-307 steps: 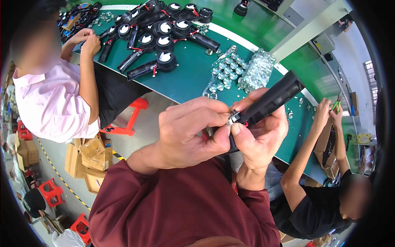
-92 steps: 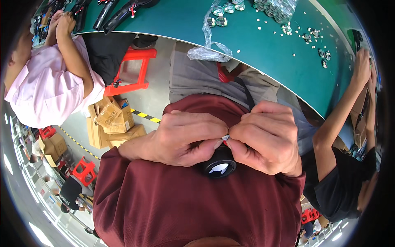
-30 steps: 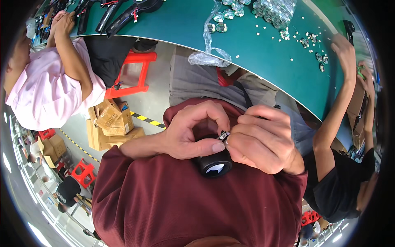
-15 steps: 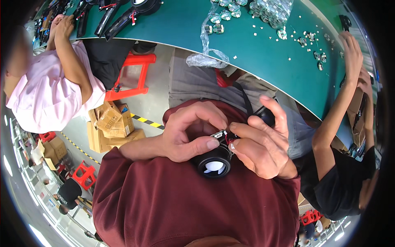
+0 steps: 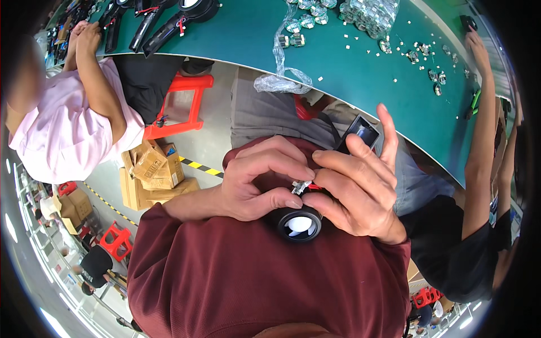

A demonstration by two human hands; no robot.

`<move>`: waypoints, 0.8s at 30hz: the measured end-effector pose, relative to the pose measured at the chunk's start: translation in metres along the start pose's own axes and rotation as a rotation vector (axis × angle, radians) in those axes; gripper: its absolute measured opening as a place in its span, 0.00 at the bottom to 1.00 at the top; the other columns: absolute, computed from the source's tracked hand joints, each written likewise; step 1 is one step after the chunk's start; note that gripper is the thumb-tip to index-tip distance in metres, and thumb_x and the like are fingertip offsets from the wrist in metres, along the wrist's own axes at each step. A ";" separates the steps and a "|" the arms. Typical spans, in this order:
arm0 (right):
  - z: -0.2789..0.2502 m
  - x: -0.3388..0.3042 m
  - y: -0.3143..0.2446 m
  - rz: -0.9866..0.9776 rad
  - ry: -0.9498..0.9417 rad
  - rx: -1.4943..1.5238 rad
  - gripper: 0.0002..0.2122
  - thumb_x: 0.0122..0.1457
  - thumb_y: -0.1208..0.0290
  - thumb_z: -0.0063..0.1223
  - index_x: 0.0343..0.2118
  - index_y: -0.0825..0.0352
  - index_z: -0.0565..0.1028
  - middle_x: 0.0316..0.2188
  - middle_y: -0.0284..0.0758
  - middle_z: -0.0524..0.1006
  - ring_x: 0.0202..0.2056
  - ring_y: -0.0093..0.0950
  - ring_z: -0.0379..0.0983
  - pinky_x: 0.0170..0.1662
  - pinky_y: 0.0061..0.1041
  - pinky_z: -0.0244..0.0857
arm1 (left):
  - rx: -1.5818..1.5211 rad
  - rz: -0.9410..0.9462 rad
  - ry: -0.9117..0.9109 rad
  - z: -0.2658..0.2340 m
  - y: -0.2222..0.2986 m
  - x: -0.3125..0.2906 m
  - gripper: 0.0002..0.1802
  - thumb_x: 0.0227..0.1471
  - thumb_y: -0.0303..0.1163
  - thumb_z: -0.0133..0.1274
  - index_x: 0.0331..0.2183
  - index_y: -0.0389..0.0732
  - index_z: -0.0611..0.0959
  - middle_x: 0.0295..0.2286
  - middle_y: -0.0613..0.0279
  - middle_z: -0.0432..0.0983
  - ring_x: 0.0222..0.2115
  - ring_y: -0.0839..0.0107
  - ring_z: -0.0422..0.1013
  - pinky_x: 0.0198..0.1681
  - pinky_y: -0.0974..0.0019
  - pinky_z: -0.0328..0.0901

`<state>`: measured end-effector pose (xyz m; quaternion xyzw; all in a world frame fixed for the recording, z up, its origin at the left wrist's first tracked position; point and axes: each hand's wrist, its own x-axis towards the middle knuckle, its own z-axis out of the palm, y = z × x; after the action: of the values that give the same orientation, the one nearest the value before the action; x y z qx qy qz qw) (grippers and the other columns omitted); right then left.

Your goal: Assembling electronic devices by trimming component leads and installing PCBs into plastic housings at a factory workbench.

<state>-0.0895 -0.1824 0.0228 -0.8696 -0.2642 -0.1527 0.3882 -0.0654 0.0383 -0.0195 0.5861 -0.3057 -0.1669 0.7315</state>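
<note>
My left hand (image 5: 256,179) pinches a small circuit board (image 5: 300,186) with a pale connector between thumb and forefinger. Against it, the thumb and forefinger of my right hand (image 5: 363,194) close around red wires (image 5: 314,186) and what looks like their small plug; the tips hide whether it sits in the connector. The little finger of that hand sticks up. Just below my fingers, against my shirt, is a black housing (image 5: 298,226) with a round ring and a white centre. A black box-like end (image 5: 362,132) shows behind my right hand; its link to the housing is hidden.
A green table (image 5: 242,48) runs across the front, with a bag of circuit boards (image 5: 369,17), loose boards and black round-headed handle units (image 5: 186,19). Co-workers sit left and right. Red stool (image 5: 197,101) and cardboard boxes (image 5: 155,172) stand on the floor at left.
My fingertips have drawn closer together around the board and wires. The black housing has turned and shifted slightly right, and its box-like end now shows. The right co-worker's arm reaches farther forward.
</note>
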 end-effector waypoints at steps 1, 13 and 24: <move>-0.002 0.001 0.001 0.006 -0.029 0.007 0.10 0.45 0.65 0.69 0.24 0.66 0.81 0.32 0.34 0.82 0.42 0.35 0.76 0.62 0.69 0.47 | -0.018 -0.008 0.012 0.001 -0.001 -0.001 0.19 0.49 0.30 0.67 0.42 0.33 0.82 0.39 0.53 0.76 0.37 0.67 0.74 0.41 0.66 0.69; 0.003 -0.001 -0.003 0.094 -0.047 0.066 0.04 0.46 0.74 0.64 0.23 0.65 0.79 0.29 0.30 0.81 0.45 0.32 0.76 0.65 0.66 0.43 | -0.015 -0.033 0.004 0.002 0.003 0.000 0.16 0.50 0.29 0.67 0.40 0.35 0.80 0.38 0.52 0.77 0.38 0.65 0.75 0.41 0.66 0.70; 0.007 0.005 0.001 0.100 0.014 0.157 0.05 0.41 0.77 0.62 0.23 0.65 0.77 0.27 0.29 0.78 0.38 0.35 0.77 0.66 0.67 0.36 | 0.046 -0.008 -0.040 0.000 0.006 0.006 0.14 0.48 0.26 0.67 0.37 0.36 0.82 0.37 0.56 0.78 0.38 0.65 0.75 0.41 0.65 0.71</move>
<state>-0.0841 -0.1761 0.0199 -0.8473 -0.2290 -0.1182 0.4643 -0.0612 0.0365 -0.0120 0.6006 -0.3217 -0.1745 0.7109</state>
